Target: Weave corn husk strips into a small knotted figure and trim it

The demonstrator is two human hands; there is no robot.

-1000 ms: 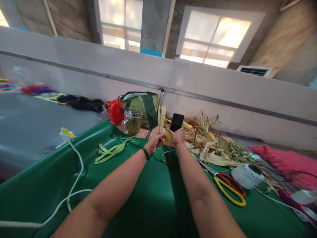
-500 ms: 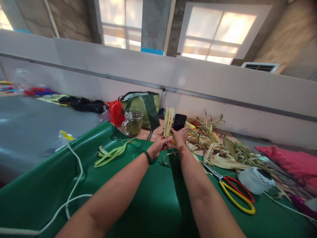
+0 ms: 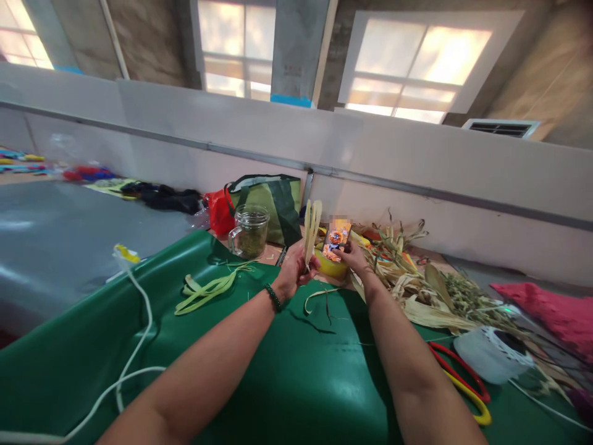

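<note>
Several pale dried husk strips [image 3: 311, 232] stand upright in a narrow bunch, pinched at their lower end by my left hand [image 3: 296, 273]. A green bead bracelet [image 3: 272, 297] circles that wrist. To the right, a phone [image 3: 334, 238] with a lit, colourful screen leans upright near a yellow round thing [image 3: 331, 266]. My right hand [image 3: 356, 258] is at its lower right edge, one finger stretched onto the screen; the other fingers are partly hidden. A loose pale strip [image 3: 319, 295] lies on the green sheet [image 3: 296, 364] below.
Dried husks [image 3: 407, 287] are heaped on the right. Scissors [image 3: 463, 371] with red and yellow handles lie beside a whitish container [image 3: 491, 355], partly behind my right forearm. Green strips [image 3: 208, 289], a glass mug [image 3: 250, 232], a green bag [image 3: 271, 204] and a white cable [image 3: 146, 309] are left.
The phone screen, dark before, is now lit. My right hand has shifted from the phone's lower left to its lower right. My left hand still holds the strips, slightly further left.
</note>
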